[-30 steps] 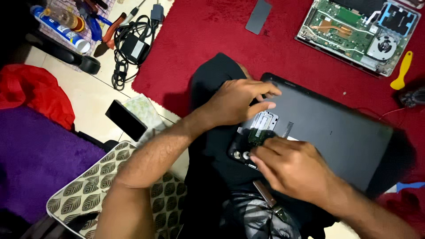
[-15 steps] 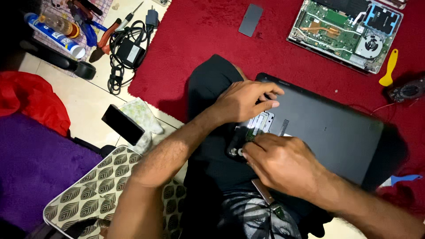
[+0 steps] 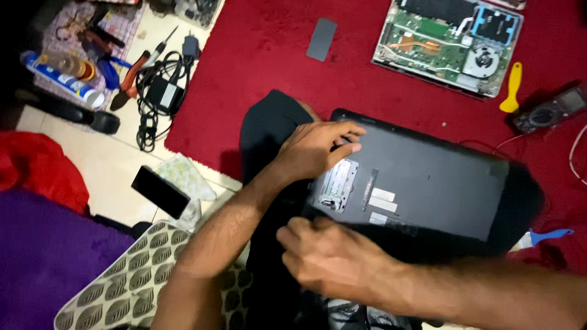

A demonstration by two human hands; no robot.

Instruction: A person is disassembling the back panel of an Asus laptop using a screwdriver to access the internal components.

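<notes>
A black laptop [image 3: 428, 189] lies upside down on my lap, over my black trousers [image 3: 269, 128]. An open bay near its left end shows a silver module [image 3: 338, 181]. My left hand [image 3: 318, 150] lies over the laptop's far left corner, with the fingers pressed on the edge and holding it. My right hand [image 3: 330, 256] is blurred at the laptop's near edge, just below the bay, with its fingers curled. Whether it holds anything is hidden.
On the red carpet [image 3: 263, 49] lie an opened laptop with its board bared [image 3: 452, 43], a yellow pry tool [image 3: 512, 88], a multimeter [image 3: 550, 110], a grey cover [image 3: 322, 38] and a blue tool [image 3: 550, 234]. On the left are a charger with cable [image 3: 160, 95], pliers [image 3: 129, 85], a phone [image 3: 160, 191] and a patterned cushion [image 3: 122, 287].
My right hand has drawn back from the bay toward my body, which uncovers the silver module. My left hand stays on the laptop's corner.
</notes>
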